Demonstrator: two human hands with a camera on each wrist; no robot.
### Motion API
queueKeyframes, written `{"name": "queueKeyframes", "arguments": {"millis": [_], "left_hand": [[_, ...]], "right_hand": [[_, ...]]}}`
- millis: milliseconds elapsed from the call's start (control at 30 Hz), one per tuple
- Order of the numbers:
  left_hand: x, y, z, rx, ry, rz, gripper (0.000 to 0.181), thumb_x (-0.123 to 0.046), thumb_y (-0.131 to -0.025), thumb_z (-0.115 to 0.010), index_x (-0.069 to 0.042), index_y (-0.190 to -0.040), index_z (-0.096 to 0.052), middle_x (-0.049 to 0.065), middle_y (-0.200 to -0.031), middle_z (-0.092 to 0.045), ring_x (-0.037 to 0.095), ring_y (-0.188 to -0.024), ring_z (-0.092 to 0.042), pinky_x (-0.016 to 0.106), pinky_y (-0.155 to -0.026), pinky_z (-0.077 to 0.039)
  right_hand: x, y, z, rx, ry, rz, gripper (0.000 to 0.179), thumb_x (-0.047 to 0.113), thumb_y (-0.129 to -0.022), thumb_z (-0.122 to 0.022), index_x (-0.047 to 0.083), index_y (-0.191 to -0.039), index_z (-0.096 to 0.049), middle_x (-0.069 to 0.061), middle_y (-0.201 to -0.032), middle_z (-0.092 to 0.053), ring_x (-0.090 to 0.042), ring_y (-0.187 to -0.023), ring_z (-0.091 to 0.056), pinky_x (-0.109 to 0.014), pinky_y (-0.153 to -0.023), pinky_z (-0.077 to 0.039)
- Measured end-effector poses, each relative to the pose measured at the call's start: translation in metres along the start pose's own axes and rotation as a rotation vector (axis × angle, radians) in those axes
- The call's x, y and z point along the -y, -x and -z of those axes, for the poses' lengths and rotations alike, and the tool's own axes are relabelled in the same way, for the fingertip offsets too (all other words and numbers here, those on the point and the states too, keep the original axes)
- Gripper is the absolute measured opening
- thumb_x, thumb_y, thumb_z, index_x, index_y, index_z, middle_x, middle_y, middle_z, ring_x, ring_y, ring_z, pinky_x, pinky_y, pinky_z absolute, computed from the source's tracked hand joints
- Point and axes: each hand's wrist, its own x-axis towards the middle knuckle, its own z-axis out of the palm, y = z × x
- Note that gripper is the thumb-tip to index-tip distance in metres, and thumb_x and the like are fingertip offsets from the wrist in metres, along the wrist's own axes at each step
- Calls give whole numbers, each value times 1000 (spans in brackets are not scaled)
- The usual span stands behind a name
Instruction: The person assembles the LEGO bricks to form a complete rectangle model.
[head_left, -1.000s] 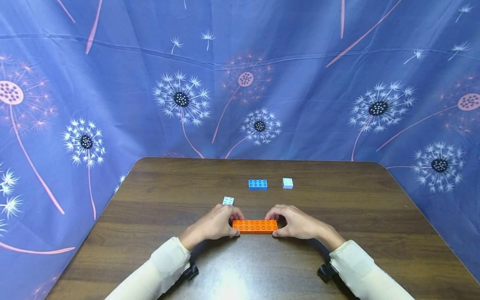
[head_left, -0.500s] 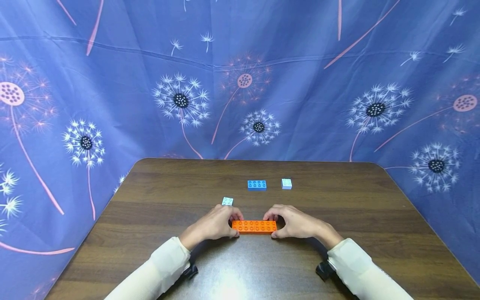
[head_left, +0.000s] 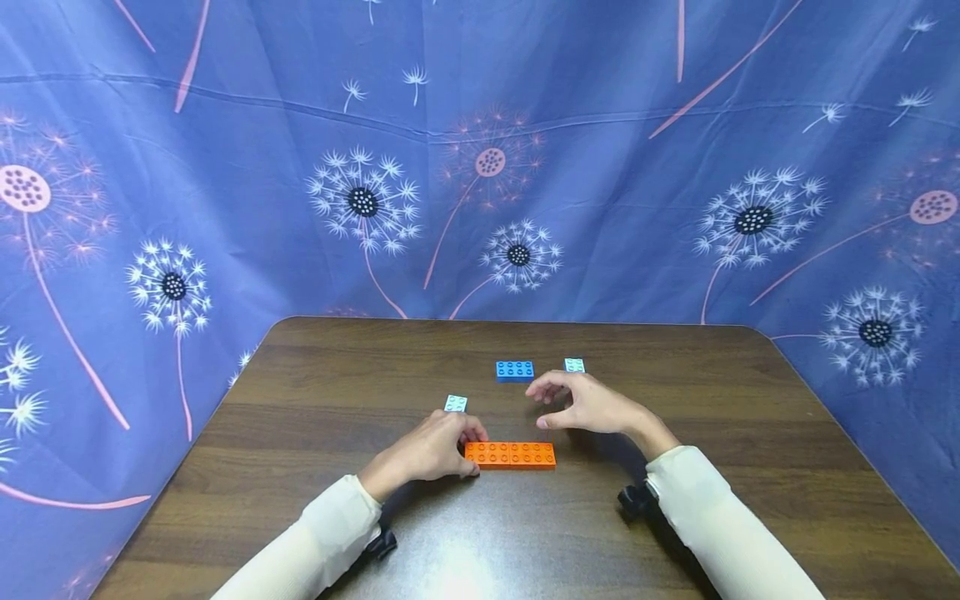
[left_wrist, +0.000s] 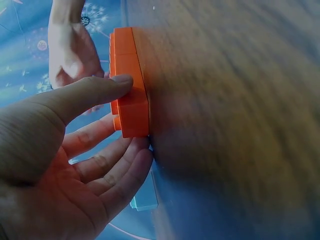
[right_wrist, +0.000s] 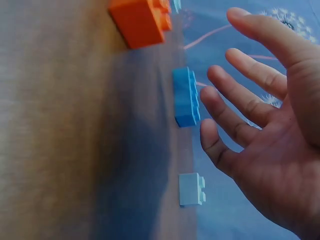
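Two orange building bricks, the left one and the right one, lie end to end on the table. My left hand pinches the left end, thumb on the near side and fingers behind, as the left wrist view shows on the orange brick. Above the table, my right hand is apart from the bricks, its fingers spread and lightly bent around nothing. Beyond its fingertips are a blue brick and a small pale blue brick, partly covered by the hand in the head view.
Another small pale blue brick lies just behind my left fingers. The brown wooden table ends at a blue curtain with dandelion prints. A glare spot shows on the table near the front.
My right hand has let go of the orange bricks' right end and moved up and away toward the far bricks. My left hand has stayed in place on the left end.
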Motion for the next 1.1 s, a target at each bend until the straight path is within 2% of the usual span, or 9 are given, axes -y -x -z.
{"name": "queueKeyframes", "arguments": {"millis": [133,233,367,500,733,833,1100], "left_hand": [[1,0,0,0,-8,-4,35,-15,-72,-90,-15,-103,-75,-3,-92,-75,12,-86,-66,29,-81,-52],[1,-1,0,1,-12,-6,34,-15,-72,-90,-15,-103,-74,-3,-90,-74,10,-85,-65,28,-79,-51],[1,-1,0,0,-10,-3,34,-14,-72,-90,-15,-102,-74,-4,-90,-74,10,-84,-64,28,-78,-50],[0,0,0,-4,-10,1,34,-13,-72,-90,-15,-102,-74,-3,-90,-74,11,-84,-65,29,-78,-51],[-1,-1,1,-1,-12,5,34,-14,-72,-90,-15,-102,-74,-3,-91,-75,12,-86,-66,30,-79,-51],[-1,-2,0,-2,-14,7,34,-14,-72,-90,-15,-102,-74,-3,-91,-74,12,-86,-66,30,-79,-52],[0,-1,0,-3,-2,10,34,-14,-72,-90,-15,-102,-75,-3,-90,-74,12,-84,-66,30,-78,-51]], "right_hand": [[-7,-13,5,-52,-7,-2,46,21,-89,-80,3,-129,-65,-17,-120,-71,-33,-111,-65,-54,-97,-52],[-14,-23,7,-83,-53,-4,44,15,-88,-80,0,-127,-65,-20,-117,-71,-34,-109,-66,-52,-98,-51],[-25,-37,8,-116,-106,-34,43,11,-88,-81,-1,-126,-66,-21,-116,-71,-33,-108,-65,-40,-96,-53],[-34,-49,8,-146,-131,-99,43,11,-88,-80,2,-127,-66,-17,-119,-70,-30,-108,-65,-31,-92,-52],[-38,-59,7,-205,-145,-168,50,12,-87,-80,0,-133,-63,-19,-131,-66,-34,-119,-62,-40,-98,-49],[-39,-63,5,-203,-141,-173,50,11,-88,-79,-1,-133,-62,-20,-132,-65,-35,-119,-61,-41,-98,-49],[-43,-70,-1,-179,-153,-221,47,8,-87,-79,0,-131,-64,-16,-128,-68,-29,-114,-61,-33,-92,-49]]}}
